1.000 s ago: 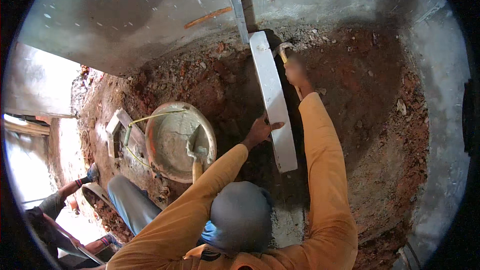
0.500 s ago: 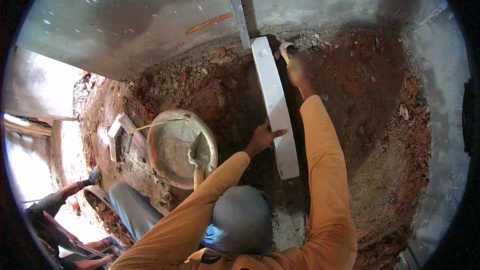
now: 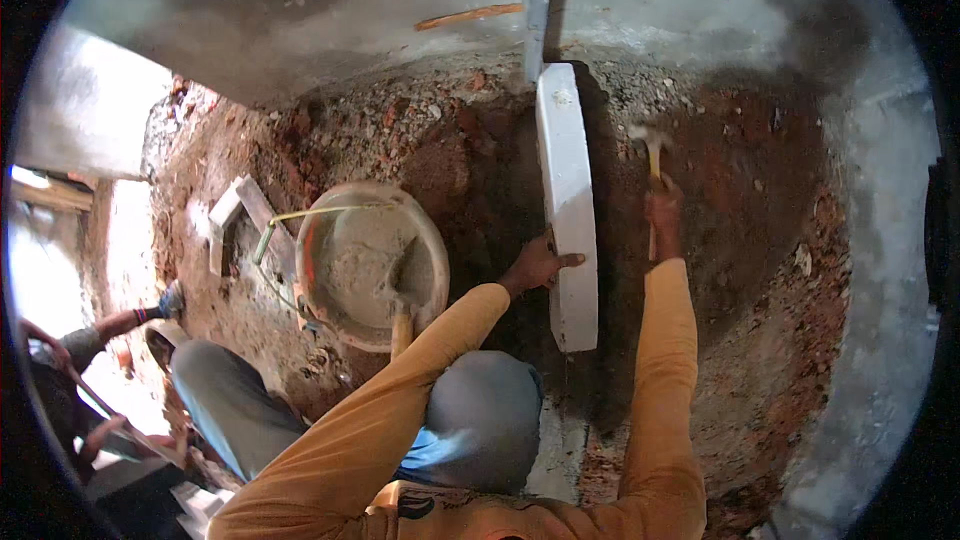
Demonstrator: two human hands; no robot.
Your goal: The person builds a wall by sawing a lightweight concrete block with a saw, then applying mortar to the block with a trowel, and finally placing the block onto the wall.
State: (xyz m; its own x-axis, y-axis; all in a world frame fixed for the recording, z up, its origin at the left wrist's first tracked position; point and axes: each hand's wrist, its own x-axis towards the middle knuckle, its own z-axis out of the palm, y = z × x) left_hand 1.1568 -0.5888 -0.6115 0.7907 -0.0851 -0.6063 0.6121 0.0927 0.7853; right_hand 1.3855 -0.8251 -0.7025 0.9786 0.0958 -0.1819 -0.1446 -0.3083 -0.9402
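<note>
Red, rubbly earth (image 3: 760,270) fills the pit in front of you, walled round by grey concrete (image 3: 300,0), with a pale vertical bar (image 3: 538,0) running up that wall. Down the middle lies the long white slab (image 3: 568,200), standing on its edge in the dirt, its far end butted against the foot of the bar, its near end just ahead of your grey cap (image 3: 480,420). Left of it sits the round pan of grey mortar (image 3: 372,265), a trowel (image 3: 403,300) resting in the mix with its wooden handle pointing back at you. Further left, a small wooden frame (image 3: 232,215) lies in the dirt, and another person's hand (image 3: 168,302) shows at the left rim.

Your left hand (image 3: 538,265) is pressed against the slab's left face, thumb laid across its top edge, fingers spread flat on the side. Your right hand (image 3: 663,215) is out to the right of the slab, fist wrapped tight round the hammer (image 3: 652,155) handle, head raised and well apart from the slab.
</note>
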